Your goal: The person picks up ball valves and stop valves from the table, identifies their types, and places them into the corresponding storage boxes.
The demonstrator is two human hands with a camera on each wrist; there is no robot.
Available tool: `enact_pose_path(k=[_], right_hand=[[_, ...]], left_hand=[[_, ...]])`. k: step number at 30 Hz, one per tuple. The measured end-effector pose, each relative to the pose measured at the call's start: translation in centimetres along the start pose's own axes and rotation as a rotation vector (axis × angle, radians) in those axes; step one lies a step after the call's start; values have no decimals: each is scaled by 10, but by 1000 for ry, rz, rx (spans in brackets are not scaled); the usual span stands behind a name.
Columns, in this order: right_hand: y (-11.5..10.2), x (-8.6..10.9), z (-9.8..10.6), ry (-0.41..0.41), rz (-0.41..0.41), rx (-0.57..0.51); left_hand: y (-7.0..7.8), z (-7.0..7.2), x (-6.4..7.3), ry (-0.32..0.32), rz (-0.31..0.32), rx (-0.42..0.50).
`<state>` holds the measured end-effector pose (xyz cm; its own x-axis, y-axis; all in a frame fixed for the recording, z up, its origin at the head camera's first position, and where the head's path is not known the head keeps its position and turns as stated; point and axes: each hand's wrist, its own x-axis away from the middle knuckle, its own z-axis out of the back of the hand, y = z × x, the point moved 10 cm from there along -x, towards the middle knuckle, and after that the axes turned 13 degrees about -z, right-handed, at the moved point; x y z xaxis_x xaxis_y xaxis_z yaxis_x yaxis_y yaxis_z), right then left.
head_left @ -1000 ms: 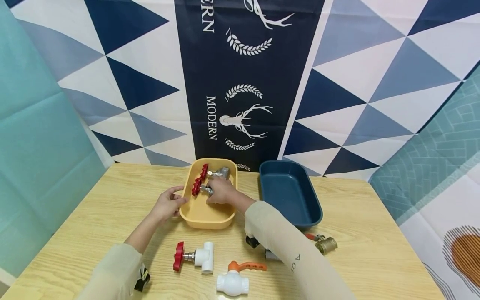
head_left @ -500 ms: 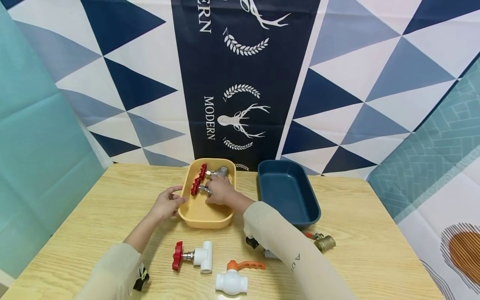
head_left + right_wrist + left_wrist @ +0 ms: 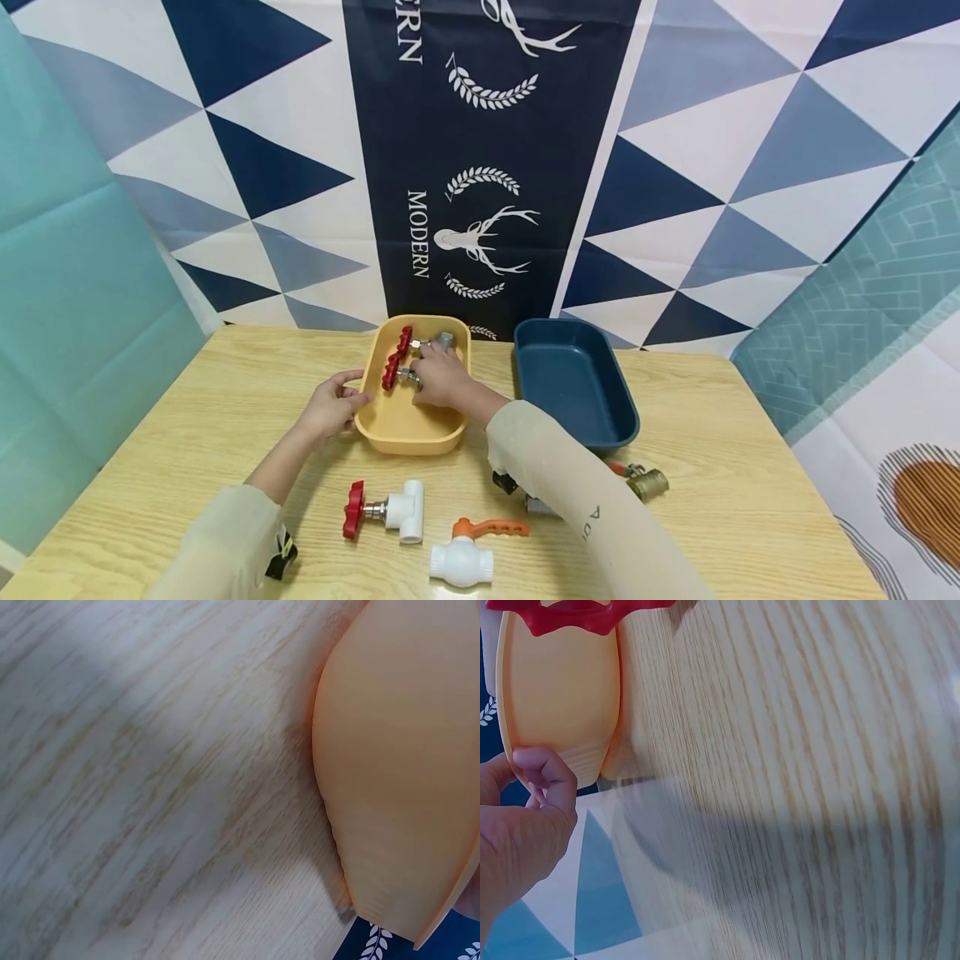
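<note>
In the head view a yellow bin [image 3: 408, 447] stands toward the back of the table. My left hand [image 3: 333, 408] pinches its left rim; the left wrist view shows the thumb and fingers on the bin wall. My right hand [image 3: 444, 381] reaches inside and grips a metal valve with a red handwheel [image 3: 390, 372]; the hand covers most of the valve's body. Just behind it lies a second metal valve [image 3: 446, 340], its red wheel close to the first. The right wrist view shows mainly the outer bin wall [image 3: 405, 750], with only a sliver of hand.
A dark blue bin [image 3: 581, 392] stands to the right. Nearer lie a white tee valve with a red wheel [image 3: 405, 510] and a white ball valve with an orange handle [image 3: 462, 562]. A brass valve [image 3: 648, 485] and a grey metal part [image 3: 540, 506] are partly behind the right sleeve.
The right hand has shifted very slightly toward the back of the yellow bin, covering a bit more of the far valve. My left hand keeps its place on the rim.
</note>
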<state>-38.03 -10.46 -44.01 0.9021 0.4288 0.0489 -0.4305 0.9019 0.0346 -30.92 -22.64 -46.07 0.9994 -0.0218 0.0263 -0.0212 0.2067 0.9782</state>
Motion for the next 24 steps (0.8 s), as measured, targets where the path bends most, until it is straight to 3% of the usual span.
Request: enact_pose_path(k=[15, 20, 24], right_hand=[[8, 5, 14, 42, -20, -50], [13, 9, 21, 48, -22, -137], [17, 12, 26, 56, -7, -274]], left_hand=[[1, -1, -1, -3, -4, -10], [1, 0, -1, -7, -8, -14], [1, -1, 0, -7, -13, -18]])
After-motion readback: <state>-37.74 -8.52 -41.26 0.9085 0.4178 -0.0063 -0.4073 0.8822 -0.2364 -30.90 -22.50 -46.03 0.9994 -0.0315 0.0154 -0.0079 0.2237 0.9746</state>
